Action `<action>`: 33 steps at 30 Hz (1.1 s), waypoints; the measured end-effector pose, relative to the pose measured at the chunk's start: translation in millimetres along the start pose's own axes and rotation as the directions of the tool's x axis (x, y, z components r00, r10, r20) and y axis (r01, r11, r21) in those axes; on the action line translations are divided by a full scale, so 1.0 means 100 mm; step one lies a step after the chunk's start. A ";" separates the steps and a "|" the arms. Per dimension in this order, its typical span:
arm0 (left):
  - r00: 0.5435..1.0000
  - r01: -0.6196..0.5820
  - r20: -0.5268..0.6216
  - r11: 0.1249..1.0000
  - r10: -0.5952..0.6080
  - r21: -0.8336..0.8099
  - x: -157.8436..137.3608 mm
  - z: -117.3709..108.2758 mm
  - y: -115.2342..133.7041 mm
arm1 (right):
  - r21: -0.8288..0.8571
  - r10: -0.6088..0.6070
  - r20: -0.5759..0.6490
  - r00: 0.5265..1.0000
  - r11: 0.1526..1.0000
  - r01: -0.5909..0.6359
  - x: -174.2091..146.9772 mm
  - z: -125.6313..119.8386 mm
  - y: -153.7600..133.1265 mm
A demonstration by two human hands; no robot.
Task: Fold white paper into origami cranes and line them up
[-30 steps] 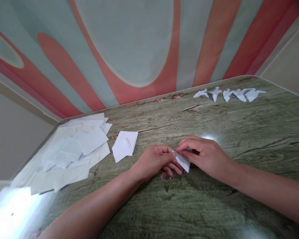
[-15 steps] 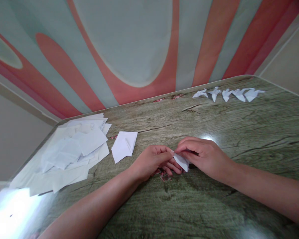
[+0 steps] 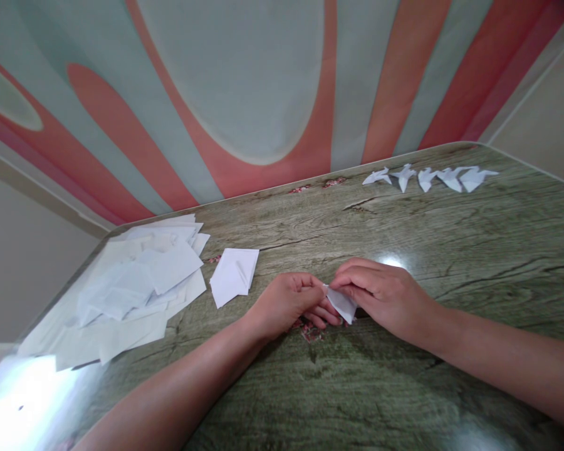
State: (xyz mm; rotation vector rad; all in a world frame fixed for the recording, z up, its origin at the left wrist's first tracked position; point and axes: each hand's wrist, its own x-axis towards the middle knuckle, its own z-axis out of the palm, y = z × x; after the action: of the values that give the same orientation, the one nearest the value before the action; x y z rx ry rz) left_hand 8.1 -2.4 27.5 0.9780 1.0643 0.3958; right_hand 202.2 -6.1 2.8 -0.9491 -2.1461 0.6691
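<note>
Beyond the far edge of the wood-grained table (image 3: 286, 232), I see a wall (image 3: 244, 75) striped coral and grey-green. White glare (image 3: 19, 388) spreads near the table's left edge.

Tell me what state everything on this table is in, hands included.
Held paper: folded, partly hidden
Left hand: pinching the held paper
Right hand: pinching the held paper
Five origami birds: folded, lined up
Large paper heap: loose, overlapping
Small paper stack: edges uneven

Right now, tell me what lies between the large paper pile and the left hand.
The head view shows a small white paper stack between the large paper pile and the left hand.
</note>
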 end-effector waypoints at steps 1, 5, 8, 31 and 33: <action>1.000 0.003 -0.004 1.000 -0.003 0.006 0.00 0.00 0.00 | -0.003 -0.002 0.000 1.000 1.000 0.002 0.00 0.00 0.00; 1.000 -0.008 -0.029 0.999 0.010 0.049 0.01 0.00 -0.02 | 0.010 0.023 -0.026 0.999 1.000 -0.022 0.01 0.02 0.00; 0.999 -0.029 -0.040 0.997 0.032 0.077 0.02 0.02 -0.04 | 0.011 0.049 -0.041 0.998 0.999 -0.049 0.01 0.03 -0.02; 1.000 -0.013 0.005 0.997 0.013 -0.071 0.02 0.00 -0.03 | -0.010 0.000 0.001 1.000 1.000 0.000 0.00 0.01 -0.01; 1.000 -0.016 0.016 0.997 0.018 -0.079 0.03 0.00 -0.04 | -0.009 0.003 0.005 1.000 1.000 -0.003 0.00 0.01 0.00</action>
State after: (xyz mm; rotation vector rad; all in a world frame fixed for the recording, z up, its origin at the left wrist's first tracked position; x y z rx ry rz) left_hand 8.5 -2.4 22.7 0.9193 1.0183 0.4398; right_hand 201.4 -6.2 2.7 -0.9569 -2.1545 0.6642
